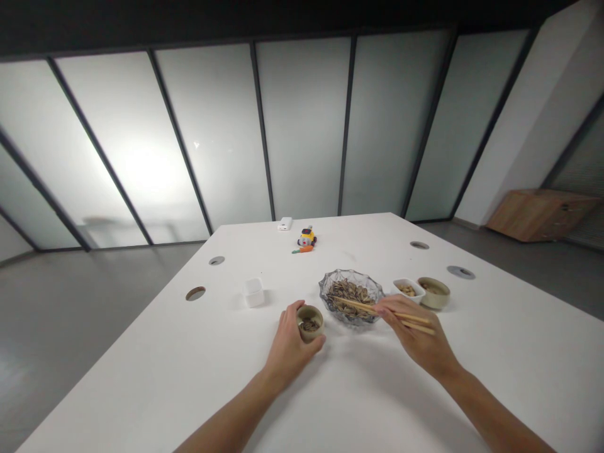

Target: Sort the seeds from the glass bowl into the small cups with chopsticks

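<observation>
My left hand (293,343) is wrapped round a small beige cup (317,313), which has some sunflower seeds (309,324) inside. In my right hand (419,333) is a pair of wooden chopsticks (358,305). Their tips reach into a clear glass bowl (325,292) heaped with striped sunflower seeds (352,292). Whether a seed sits between the tips is too small to tell. The glass bowl stands just right of the cup, between my two hands.
Behind my right hand are a white dish (400,282) with nuts and a beige bowl (438,301). A white plastic container (253,293) stands at left. Farther back are a toy vehicle (307,237), a toy carrot (302,250) and a white device (285,223). Round holes pierce the white table (189,377).
</observation>
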Demonstrator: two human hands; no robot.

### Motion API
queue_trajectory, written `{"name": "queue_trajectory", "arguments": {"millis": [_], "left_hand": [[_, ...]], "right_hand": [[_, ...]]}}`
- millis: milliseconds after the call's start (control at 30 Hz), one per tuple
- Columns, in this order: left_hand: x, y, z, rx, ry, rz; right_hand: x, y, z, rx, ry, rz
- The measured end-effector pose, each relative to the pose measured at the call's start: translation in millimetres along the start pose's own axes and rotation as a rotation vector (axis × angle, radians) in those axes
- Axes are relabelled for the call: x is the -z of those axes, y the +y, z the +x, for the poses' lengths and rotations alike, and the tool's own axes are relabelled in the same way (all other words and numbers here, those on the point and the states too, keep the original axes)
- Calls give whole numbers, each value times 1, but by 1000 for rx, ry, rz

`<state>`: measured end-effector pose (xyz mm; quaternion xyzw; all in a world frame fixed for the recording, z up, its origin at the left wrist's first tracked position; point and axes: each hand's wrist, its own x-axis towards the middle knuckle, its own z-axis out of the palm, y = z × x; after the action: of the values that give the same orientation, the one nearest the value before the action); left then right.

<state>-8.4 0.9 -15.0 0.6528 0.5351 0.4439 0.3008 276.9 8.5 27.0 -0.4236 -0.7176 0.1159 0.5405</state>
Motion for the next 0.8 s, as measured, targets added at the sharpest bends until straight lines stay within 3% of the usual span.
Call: {"name": "queue_trajectory", "arguments": {"millis": [100,333,400,533,700,800], "left_hand": [[0,-2,0,-5,8,1],[1,-3,0,-11,15,-1],[0,-3,0,-6,10,9],[0,-4,0,-16,3,19],[0,-4,0,-12,-2,8],[1,-3,0,-14,-2,8]], "right_hand": [[1,0,1,23,53,-27],[4,0,2,-76,149,-38],[3,2,3,-176,178,60],[-2,9,6,-427,274,463],[-5,15,10,-496,312,647],[-8,13,8,-546,262,718]]}}
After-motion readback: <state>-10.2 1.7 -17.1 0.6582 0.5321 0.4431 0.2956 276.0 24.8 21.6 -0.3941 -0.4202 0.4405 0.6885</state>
